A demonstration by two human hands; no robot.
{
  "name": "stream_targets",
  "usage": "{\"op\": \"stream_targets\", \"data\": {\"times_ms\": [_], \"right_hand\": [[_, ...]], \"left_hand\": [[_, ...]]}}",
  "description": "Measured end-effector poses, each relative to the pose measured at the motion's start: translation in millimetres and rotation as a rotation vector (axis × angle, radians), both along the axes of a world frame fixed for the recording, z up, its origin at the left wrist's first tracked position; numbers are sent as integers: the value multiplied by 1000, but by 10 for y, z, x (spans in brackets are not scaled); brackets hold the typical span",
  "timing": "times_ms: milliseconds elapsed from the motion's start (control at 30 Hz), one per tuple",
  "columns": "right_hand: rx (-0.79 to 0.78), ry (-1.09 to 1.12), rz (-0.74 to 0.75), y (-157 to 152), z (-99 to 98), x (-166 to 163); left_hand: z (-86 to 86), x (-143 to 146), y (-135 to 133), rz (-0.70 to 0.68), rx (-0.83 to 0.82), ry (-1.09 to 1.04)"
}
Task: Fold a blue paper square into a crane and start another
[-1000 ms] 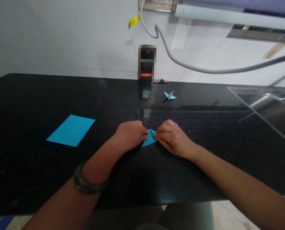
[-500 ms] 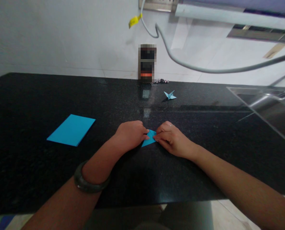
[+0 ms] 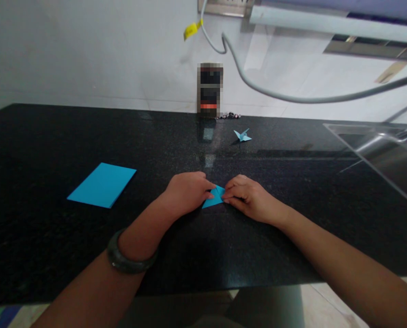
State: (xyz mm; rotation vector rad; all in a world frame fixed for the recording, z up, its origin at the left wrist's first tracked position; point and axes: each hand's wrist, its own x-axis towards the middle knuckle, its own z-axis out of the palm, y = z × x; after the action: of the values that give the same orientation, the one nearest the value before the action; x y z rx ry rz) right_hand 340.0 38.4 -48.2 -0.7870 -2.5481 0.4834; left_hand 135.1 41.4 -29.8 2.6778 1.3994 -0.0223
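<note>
A small folded piece of blue paper lies on the dark countertop between my hands. My left hand grips its left side, with thumb and fingertips on the paper. On the opposite side, my right hand pinches the right corner, its fingers drawn together. A crease line shows on the paper's upper face; both side corners are covered by my fingers. To the left rests a stack of blue paper sheets, apart from my hands. Farther back stands a pale blue origami crane.
Against the wall at the back of the black countertop leans a blurred, dark phone-like object, with a beaded string beside it. A metal sink is at the right. A grey cable hangs in front of the wall.
My right hand has shifted very slightly at the paper's right corner, and my left fingertips have edged a little to the right. The sheets and crane have stayed put.
</note>
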Motion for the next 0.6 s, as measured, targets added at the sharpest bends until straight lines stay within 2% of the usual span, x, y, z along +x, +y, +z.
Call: {"op": "stream_targets", "data": {"times_ms": [600], "right_hand": [[142,-98,56,-15,4,-15]], "left_hand": [[-28,5,4,10,-4,35]]}}
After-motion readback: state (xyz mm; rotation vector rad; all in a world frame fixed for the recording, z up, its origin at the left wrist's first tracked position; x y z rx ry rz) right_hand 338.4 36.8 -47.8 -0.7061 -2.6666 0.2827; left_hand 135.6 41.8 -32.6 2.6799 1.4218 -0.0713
